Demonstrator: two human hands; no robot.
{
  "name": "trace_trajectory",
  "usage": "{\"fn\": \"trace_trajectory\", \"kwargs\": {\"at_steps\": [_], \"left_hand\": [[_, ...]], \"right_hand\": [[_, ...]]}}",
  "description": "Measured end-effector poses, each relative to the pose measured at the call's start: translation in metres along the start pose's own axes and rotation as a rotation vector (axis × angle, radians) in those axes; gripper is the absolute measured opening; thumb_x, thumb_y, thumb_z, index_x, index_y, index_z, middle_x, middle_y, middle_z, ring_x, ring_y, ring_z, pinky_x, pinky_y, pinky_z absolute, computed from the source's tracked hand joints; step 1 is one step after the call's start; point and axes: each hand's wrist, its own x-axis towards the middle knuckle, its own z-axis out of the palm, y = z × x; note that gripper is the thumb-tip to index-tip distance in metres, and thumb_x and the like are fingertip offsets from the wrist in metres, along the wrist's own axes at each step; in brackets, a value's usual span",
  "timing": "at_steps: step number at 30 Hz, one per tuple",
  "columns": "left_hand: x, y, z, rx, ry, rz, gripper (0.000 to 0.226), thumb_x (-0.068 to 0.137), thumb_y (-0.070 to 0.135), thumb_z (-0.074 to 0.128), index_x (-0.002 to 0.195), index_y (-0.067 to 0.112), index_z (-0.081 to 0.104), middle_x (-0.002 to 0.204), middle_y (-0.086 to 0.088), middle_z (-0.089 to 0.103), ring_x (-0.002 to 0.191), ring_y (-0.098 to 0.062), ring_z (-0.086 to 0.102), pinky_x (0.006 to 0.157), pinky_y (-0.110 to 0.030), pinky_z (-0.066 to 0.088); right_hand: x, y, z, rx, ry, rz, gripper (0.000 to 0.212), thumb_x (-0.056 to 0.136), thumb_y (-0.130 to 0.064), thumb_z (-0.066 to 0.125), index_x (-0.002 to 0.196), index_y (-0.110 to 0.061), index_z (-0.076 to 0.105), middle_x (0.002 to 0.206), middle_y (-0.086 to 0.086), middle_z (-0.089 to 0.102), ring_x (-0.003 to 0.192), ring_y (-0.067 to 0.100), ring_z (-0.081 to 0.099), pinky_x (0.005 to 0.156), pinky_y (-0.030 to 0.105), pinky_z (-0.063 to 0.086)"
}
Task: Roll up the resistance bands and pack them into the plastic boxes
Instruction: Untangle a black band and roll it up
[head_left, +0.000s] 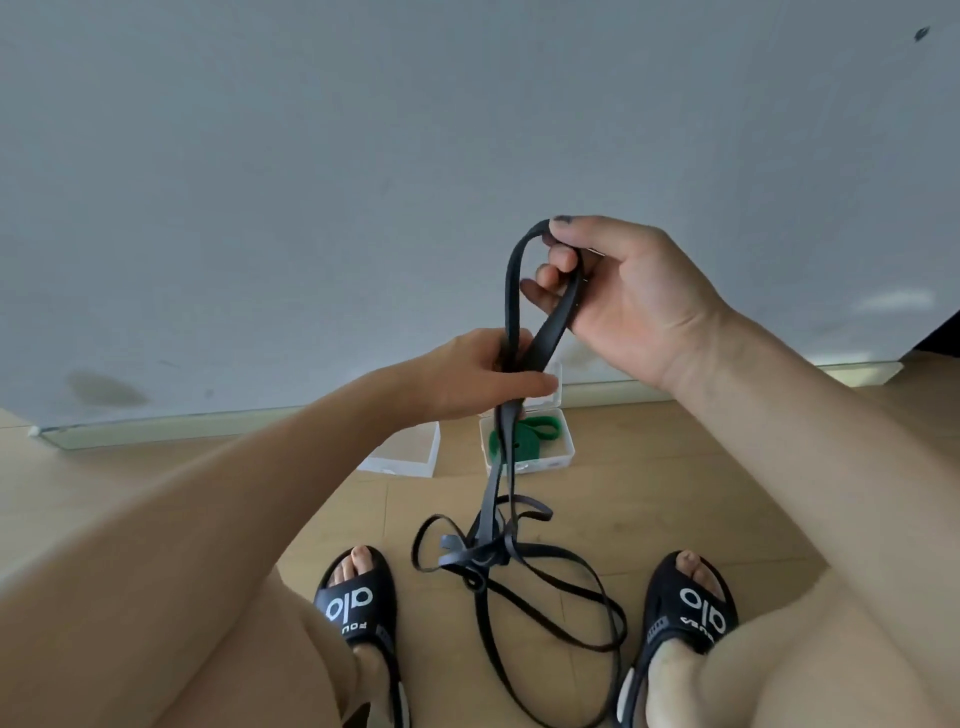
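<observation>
Two hands work one black band (511, 291), held up above the green-filled box that serves as the marker for everything else. Up and to the right of that box, the right hand (618, 301) is closed around the top of a loop in the band, fingers curled through it with the thumb on top. Just above the box, the left hand (483, 374) pinches both strands together where the loop narrows. From that pinch the band hangs straight down across the front of the box and ends in a loose, knotted-looking tangle on the wooden floor (675, 467), on the near side of the box, between two feet in black slides (358, 597). The box with the green band (527, 439) sits open on the floor by the wall's skirting, the green band coiled inside, so that part looks finished apart from closing the lid. Left of it stands a second clear box (410, 449), which appears empty. By my reading the task is roughly half done: the black band is only at its first turn, with untangling, rolling and packing still ahead.
</observation>
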Motion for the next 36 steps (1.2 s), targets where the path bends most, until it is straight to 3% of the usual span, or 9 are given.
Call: {"fn": "trace_trajectory", "kwargs": {"at_steps": [6, 12, 17, 20, 24, 27, 32, 34, 36], "left_hand": [[0.008, -0.004, -0.019, 0.036, 0.086, -0.031, 0.009, 0.095, 0.016, 0.059, 0.093, 0.008, 0.059, 0.081, -0.008, 0.073, 0.076, -0.018, 0.076, 0.07, -0.027, 0.055], [0.01, -0.022, -0.026, 0.225, 0.064, -0.05, 0.008, 0.095, 0.018, 0.054, 0.092, 0.011, 0.051, 0.078, -0.003, 0.075, 0.071, -0.006, 0.068, 0.069, -0.032, 0.048], [0.012, -0.024, -0.023, 0.396, 0.042, 0.026, 0.012, 0.097, 0.028, 0.056, 0.096, 0.017, 0.05, 0.083, 0.001, 0.068, 0.076, -0.018, 0.062, 0.066, -0.033, 0.048], [0.011, -0.026, -0.023, 0.435, 0.023, 0.05, 0.015, 0.098, 0.033, 0.059, 0.095, 0.02, 0.051, 0.079, 0.004, 0.067, 0.075, -0.014, 0.062, 0.063, -0.025, 0.047], [0.009, -0.021, -0.024, 0.381, 0.055, 0.105, 0.004, 0.096, 0.025, 0.061, 0.092, 0.025, 0.06, 0.073, 0.007, 0.073, 0.072, -0.001, 0.066, 0.067, -0.021, 0.052], [0.006, -0.014, -0.024, 0.312, 0.112, 0.13, 0.017, 0.096, 0.022, 0.06, 0.082, 0.03, 0.065, 0.075, 0.018, 0.072, 0.07, -0.001, 0.069, 0.066, -0.018, 0.053], [0.004, -0.017, -0.03, 0.181, 0.129, 0.02, 0.016, 0.092, 0.015, 0.059, 0.081, 0.023, 0.05, 0.065, 0.01, 0.069, 0.068, -0.003, 0.069, 0.06, -0.018, 0.04], [0.004, -0.021, -0.028, 0.141, 0.077, -0.03, 0.015, 0.092, 0.012, 0.058, 0.08, 0.018, 0.049, 0.063, 0.013, 0.067, 0.076, -0.011, 0.073, 0.067, -0.028, 0.042], [0.002, -0.032, -0.026, 0.152, 0.021, -0.098, 0.013, 0.091, 0.009, 0.058, 0.082, 0.016, 0.051, 0.068, 0.011, 0.069, 0.075, 0.0, 0.072, 0.07, -0.028, 0.045]], "right_hand": [[0.019, 0.008, -0.04, -0.416, 0.224, 0.145, 0.026, 0.095, -0.039, 0.07, 0.096, -0.015, 0.058, 0.068, -0.001, 0.052, 0.063, 0.016, 0.065, 0.09, 0.042, 0.059], [0.031, 0.024, -0.038, -0.875, 0.169, 0.165, 0.043, 0.089, -0.055, 0.071, 0.101, -0.015, 0.063, 0.105, 0.006, 0.069, 0.096, 0.021, 0.072, 0.09, 0.046, 0.062], [0.036, 0.035, -0.035, -1.395, 0.061, 0.076, 0.014, 0.093, -0.018, 0.062, 0.105, -0.025, 0.064, 0.11, -0.006, 0.065, 0.111, 0.02, 0.061, 0.085, 0.033, 0.048], [0.037, 0.039, -0.023, -1.254, 0.035, -0.096, 0.029, 0.098, -0.006, 0.046, 0.108, -0.023, 0.066, 0.113, -0.007, 0.07, 0.113, 0.013, 0.061, 0.087, 0.026, 0.046], [0.037, 0.05, -0.01, -1.224, -0.092, -0.036, 0.029, 0.109, -0.034, 0.038, 0.108, -0.025, 0.065, 0.104, -0.005, 0.072, 0.102, 0.015, 0.064, 0.09, 0.032, 0.046], [0.036, 0.056, -0.008, -1.258, -0.212, 0.028, 0.053, 0.11, -0.047, 0.027, 0.094, -0.014, 0.066, 0.077, 0.007, 0.074, 0.066, 0.017, 0.067, 0.089, 0.043, 0.053], [0.038, 0.04, -0.003, -1.056, -0.076, -0.059, 0.018, 0.101, -0.033, 0.059, 0.106, -0.016, 0.06, 0.045, -0.012, 0.05, 0.046, 0.012, 0.05, 0.06, 0.033, 0.048], [0.035, 0.035, 0.001, -0.853, -0.084, -0.069, 0.009, 0.1, -0.021, 0.062, 0.103, -0.013, 0.06, 0.046, -0.01, 0.041, 0.041, 0.01, 0.039, 0.055, 0.031, 0.045], [0.034, 0.025, 0.004, -0.588, -0.007, -0.112, 0.006, 0.099, -0.009, 0.062, 0.094, -0.012, 0.059, 0.054, -0.004, 0.038, 0.038, 0.009, 0.031, 0.047, 0.025, 0.039]]}}
